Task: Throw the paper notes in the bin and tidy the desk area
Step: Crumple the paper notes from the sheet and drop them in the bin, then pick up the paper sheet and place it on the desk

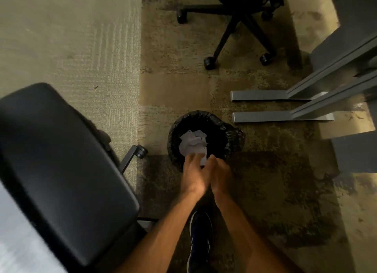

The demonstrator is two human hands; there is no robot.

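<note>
A round bin (230, 132) lined with a black bag stands on the carpet. Crumpled white paper notes (192, 143) lie inside it. Both hands reach over the bin's near rim, pressed close together. My left hand (193, 173) and my right hand (221, 173) hold a small piece of white paper (203, 160) between their fingers, just above the bin's opening. The image is blurred, so the exact grip of each hand is unclear.
A black office chair seat (61, 170) fills the lower left, its caster (141, 152) close to the bin. Another chair's base (234, 27) stands farther back. Grey desk feet (263, 95) lie right of the bin. My dark shoe (201, 238) is below.
</note>
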